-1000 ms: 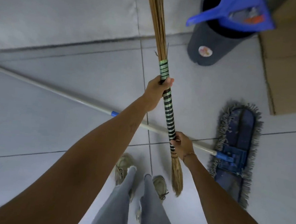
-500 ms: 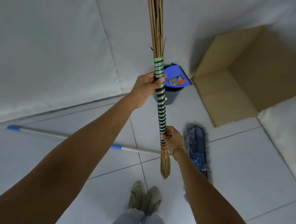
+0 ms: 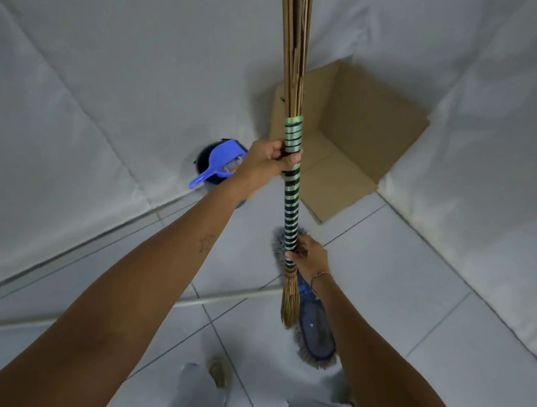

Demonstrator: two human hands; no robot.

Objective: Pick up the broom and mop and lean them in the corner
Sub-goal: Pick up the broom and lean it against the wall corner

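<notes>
— So where is the broom?

— Upright at the centre, off the floor, its green-and-dark banded handle running from twelve o'clock down to about six. The left hand is wrapped tight around the upper bands; the right hand is closed around the lowest bands, just above the short tuft of fibres.

— And the mop?

— Flat on the tiled floor. Its fringed blue head lies at five o'clock from the broom's lower end, partly behind the right forearm, and its pale pole stretches out toward nine o'clock, under the left forearm.

— Anything around the corner?

— An open cardboard box sits in it, at one o'clock, against the white-draped walls. At ten o'clock from the left hand a blue dustpan rests on a dark bin by the wall.
</notes>
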